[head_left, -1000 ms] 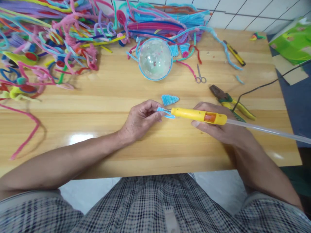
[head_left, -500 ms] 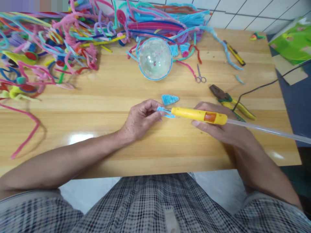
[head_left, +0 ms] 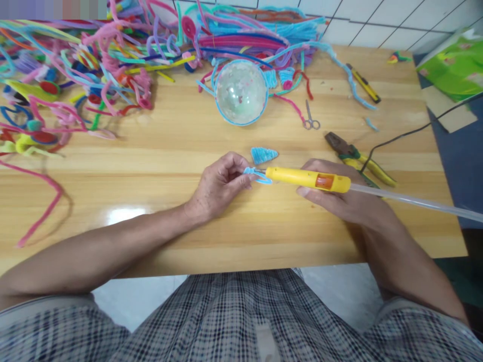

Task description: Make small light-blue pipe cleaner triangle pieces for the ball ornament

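Observation:
Between thumb and fingers, my left hand (head_left: 222, 186) pinches a bent light-blue pipe cleaner (head_left: 264, 179), whose loop points right. My right hand (head_left: 335, 193) is wrapped round a yellow hot glue gun (head_left: 294, 176), a straight pen-like one with a clear glue stick (head_left: 411, 200) running out of its back end. The metal nozzle is at the blue pipe cleaner, by my left fingertips; whether it touches cannot be made out. Just beyond lies a flat blue wound triangle (head_left: 263, 155) on the table.
A clear bowl with a blue rim (head_left: 241, 122) stands behind my hands. Pliers (head_left: 354, 156), small scissors (head_left: 311, 120) and a yellow cutter knife (head_left: 364, 84) lie to the right, near a black cord (head_left: 403, 134). Heaped colourful pipe cleaners (head_left: 109, 65) cover the back left.
The glue gun has shifted very slightly left in my right hand's grip. Otherwise my hands and the blue pipe cleaner stay nearly where they were.

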Demonstrator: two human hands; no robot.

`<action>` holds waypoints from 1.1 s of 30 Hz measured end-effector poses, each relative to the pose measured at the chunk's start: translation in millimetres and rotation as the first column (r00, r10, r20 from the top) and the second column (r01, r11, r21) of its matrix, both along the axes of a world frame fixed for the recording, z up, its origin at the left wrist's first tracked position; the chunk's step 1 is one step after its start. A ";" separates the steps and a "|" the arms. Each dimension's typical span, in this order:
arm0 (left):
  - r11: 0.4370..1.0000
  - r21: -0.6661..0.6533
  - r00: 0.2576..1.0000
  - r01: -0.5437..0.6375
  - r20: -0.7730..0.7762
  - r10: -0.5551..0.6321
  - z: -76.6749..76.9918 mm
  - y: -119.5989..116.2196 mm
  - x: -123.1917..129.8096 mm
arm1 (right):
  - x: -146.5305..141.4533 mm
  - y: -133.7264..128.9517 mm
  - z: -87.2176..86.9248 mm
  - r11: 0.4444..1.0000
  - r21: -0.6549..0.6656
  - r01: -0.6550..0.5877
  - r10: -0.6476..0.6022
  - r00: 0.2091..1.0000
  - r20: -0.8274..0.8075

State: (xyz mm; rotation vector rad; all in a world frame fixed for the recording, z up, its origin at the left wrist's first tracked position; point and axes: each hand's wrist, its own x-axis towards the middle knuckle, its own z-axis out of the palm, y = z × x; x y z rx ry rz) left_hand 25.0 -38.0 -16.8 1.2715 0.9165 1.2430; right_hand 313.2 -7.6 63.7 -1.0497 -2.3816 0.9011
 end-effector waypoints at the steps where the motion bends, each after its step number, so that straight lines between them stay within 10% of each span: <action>1: 1.000 0.004 1.000 0.001 0.003 -0.001 0.2 0.0 -0.1 | 0.0 0.1 -0.2 1.000 0.001 -0.001 0.001 1.000 -0.003; 33: 0.999 -0.037 1.000 -0.007 -0.018 0.007 3.5 -0.7 0.6 | -1.8 -1.4 5.1 1.000 -0.022 0.018 -0.017 1.000 0.026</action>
